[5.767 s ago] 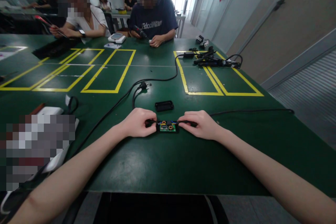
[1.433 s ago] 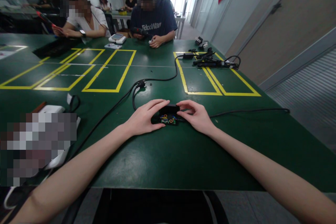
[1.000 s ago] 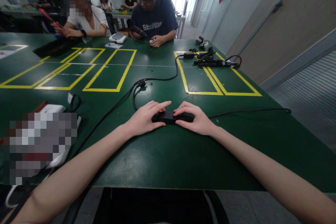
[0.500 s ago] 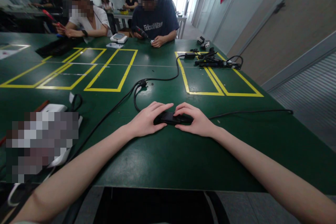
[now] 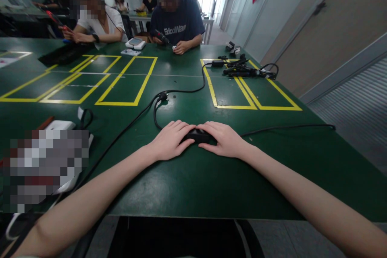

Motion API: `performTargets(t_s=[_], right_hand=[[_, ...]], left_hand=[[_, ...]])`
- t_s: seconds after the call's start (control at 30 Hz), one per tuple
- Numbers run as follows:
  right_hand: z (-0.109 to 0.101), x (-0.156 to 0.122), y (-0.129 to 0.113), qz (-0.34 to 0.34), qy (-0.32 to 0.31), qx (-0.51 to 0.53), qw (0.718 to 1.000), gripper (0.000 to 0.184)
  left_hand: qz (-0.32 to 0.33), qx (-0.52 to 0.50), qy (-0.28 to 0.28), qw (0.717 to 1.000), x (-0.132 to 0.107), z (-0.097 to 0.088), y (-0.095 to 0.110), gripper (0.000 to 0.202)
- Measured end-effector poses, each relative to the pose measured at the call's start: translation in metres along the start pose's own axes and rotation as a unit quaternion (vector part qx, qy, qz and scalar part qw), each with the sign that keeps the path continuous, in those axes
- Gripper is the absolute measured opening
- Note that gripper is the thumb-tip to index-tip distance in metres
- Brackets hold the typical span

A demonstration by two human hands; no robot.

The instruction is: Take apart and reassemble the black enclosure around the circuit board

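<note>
A small black adapter case (image 5: pixel 197 134) lies on the green table (image 5: pixel 193 181) in front of me, mostly covered by both hands. My left hand (image 5: pixel 169 142) curls over its left end, fingers on top and thumb at the near side. My right hand (image 5: pixel 224 139) covers its right end the same way, fingers pressed together. A black cable (image 5: pixel 154 113) leaves the left end and loops to a plug (image 5: pixel 163 96). Another black cable (image 5: pixel 287 128) runs off to the right. The circuit board inside is hidden.
Yellow tape rectangles (image 5: pixel 127 80) mark the table. A white device (image 5: pixel 59 125) and a black strap lie at the left. A pile of black adapters and cables (image 5: pixel 246 70) sits far right. Two people (image 5: pixel 177 24) work with tools across the table.
The black lid that lay apart has been set over the open green circuit board. Both hands have since closed in over the case, hiding nearly all of it.
</note>
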State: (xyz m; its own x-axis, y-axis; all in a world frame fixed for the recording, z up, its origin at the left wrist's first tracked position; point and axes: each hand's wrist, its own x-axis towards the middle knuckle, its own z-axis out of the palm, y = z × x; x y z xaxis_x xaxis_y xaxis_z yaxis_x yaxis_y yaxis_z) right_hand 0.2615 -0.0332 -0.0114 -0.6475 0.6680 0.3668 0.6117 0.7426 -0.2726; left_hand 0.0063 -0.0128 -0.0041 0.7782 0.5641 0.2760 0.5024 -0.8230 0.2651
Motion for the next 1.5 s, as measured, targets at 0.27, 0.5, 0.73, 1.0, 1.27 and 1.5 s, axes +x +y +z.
performTargets(t_s=[0.27, 0.5, 0.73, 1.0, 1.27, 1.5], right_hand=[[-0.002, 0.0, 0.0, -0.009, -0.034, -0.026, 0.999, 0.028], [-0.004, -0.001, -0.003, -0.009, -0.05, 0.0, 0.999, 0.028], [-0.007, -0.002, -0.007, -0.007, -0.064, 0.002, 0.998, 0.03], [-0.013, -0.002, -0.013, -0.018, -0.056, -0.012, 0.998, 0.028], [-0.013, -0.003, -0.013, -0.023, -0.047, -0.024, 0.998, 0.033], [-0.012, -0.007, -0.01, -0.128, 0.004, -0.181, 0.975, 0.041]], left_hand=[[0.007, -0.003, -0.013, 1.0, 0.002, -0.005, 0.004, 0.037], [0.04, 0.046, -0.021, 0.998, 0.003, -0.008, 0.003, 0.026], [0.051, 0.059, -0.025, 0.997, 0.003, -0.011, 0.006, 0.031], [0.056, 0.046, -0.008, 0.997, 0.001, -0.012, 0.009, 0.038], [0.065, 0.081, -0.005, 0.995, 0.001, -0.01, 0.011, 0.04], [-0.073, 0.005, -0.081, 0.994, 0.006, -0.017, 0.024, 0.051]])
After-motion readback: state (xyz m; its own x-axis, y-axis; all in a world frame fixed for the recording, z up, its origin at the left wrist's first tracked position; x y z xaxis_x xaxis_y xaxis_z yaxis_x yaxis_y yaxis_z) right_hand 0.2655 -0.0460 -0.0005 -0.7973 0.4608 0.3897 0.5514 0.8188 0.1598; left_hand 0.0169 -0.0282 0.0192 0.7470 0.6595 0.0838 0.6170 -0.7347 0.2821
